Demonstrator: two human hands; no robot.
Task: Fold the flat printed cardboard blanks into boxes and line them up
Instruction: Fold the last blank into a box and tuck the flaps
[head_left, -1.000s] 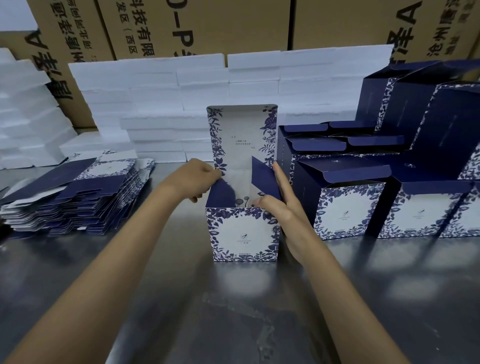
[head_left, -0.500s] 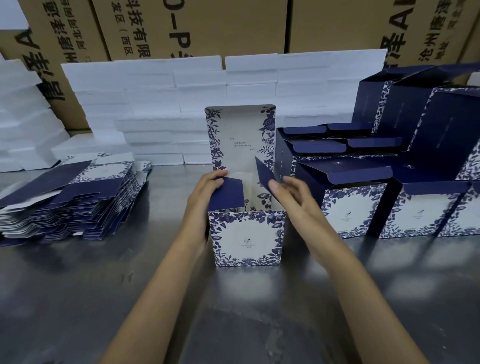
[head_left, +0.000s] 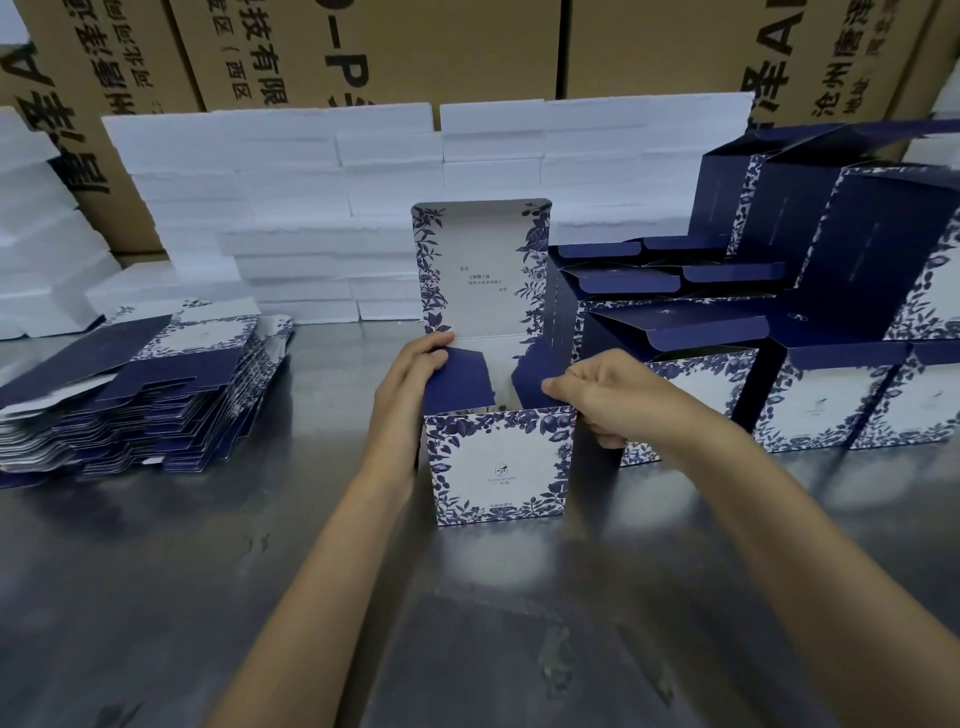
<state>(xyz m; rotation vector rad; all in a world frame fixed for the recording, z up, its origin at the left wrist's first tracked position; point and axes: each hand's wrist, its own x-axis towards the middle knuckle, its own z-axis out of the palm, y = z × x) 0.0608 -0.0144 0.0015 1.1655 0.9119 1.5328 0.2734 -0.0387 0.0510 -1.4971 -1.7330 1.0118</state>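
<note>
Change since previous frame: right hand (head_left: 608, 400) curled tighter, now pinching the navy right side flap (head_left: 535, 371); left flap lies lower.

Left: stack of flat navy-and-white printed cardboard blanks (head_left: 140, 384), on the steel tabletop (head_left: 156, 597).

Centre: upright blue-floral white cardboard box (head_left: 498, 465), lid panel standing; interior shows nothing inside. Left hand (head_left: 410, 395) presses its navy left side flap (head_left: 460, 379) inward, fingers wrapped over it.

Right: row of finished navy floral boxes (head_left: 826, 400), lids ajar, contents not visible.

Judgement: flaps nearly tucked; lid closure outstanding.
</note>
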